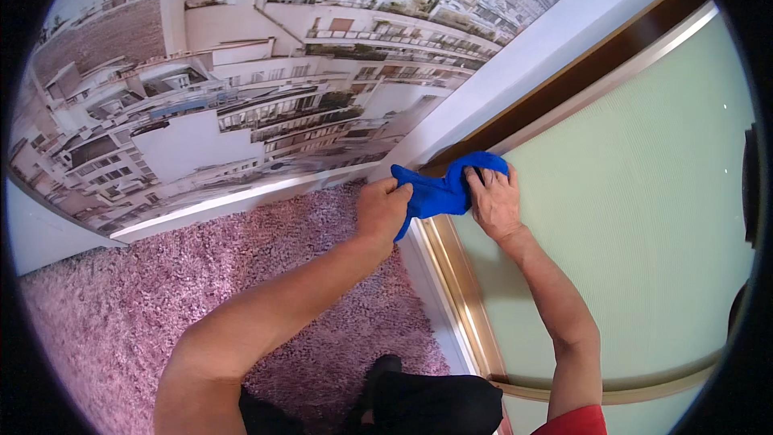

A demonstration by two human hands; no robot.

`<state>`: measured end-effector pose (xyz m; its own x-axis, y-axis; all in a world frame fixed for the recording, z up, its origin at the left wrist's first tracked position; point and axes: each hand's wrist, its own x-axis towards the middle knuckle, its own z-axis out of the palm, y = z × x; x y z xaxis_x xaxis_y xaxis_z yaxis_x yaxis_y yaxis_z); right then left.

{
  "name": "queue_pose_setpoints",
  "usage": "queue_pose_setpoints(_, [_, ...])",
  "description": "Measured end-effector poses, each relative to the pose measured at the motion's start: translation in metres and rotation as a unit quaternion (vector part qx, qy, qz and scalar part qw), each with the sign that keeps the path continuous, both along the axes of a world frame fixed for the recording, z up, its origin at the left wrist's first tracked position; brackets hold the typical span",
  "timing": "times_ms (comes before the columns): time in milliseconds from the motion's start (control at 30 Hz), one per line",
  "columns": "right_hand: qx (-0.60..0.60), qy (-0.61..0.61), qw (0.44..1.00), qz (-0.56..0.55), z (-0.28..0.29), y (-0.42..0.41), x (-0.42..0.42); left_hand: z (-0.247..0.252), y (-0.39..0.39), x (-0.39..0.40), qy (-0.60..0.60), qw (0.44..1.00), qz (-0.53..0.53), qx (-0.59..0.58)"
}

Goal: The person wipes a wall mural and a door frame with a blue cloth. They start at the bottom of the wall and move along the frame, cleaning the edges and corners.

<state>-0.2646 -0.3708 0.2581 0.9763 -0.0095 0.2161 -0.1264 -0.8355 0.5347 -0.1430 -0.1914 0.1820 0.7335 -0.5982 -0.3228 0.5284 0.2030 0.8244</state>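
A bright blue cloth stretches between my two hands, in front of the corner where the white wall trim meets the sliding door's frame. My left hand grips its left end, thumb on top. At the other end, my right hand has its fingers curled into the cloth, which bunches over the fingertips. That hand lies over the edge of the pale green door panel, near the bottom corner of its metal frame. The gold-coloured bottom track runs below the cloth toward me.
A wall with a printed city-rooftop picture stands at the left, edged by a white skirting board. Pink shaggy carpet covers the floor. My black-clad knee is close to the track. Dark objects show at the right rim.
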Motion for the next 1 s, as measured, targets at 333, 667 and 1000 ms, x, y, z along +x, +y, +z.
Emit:
queue_pose_setpoints(333, [-0.031, -0.02, 0.999, 0.009, -0.017, 0.004, 0.002, -0.001, 0.005, -0.002, -0.033, 0.998, -0.054, 0.021])
queue_pose_setpoints(667, [0.003, 0.098, 0.995, 0.014, -0.085, -0.01, -0.008, -0.012, 0.012, -0.007, -0.081, 0.993, -0.052, 0.074])
queue_pose_setpoints(1000, [0.002, 0.23, 0.971, -0.062, -0.086, 0.012, -0.034, -0.054, 0.019, -0.046, -0.148, 0.971, -0.12, 0.145])
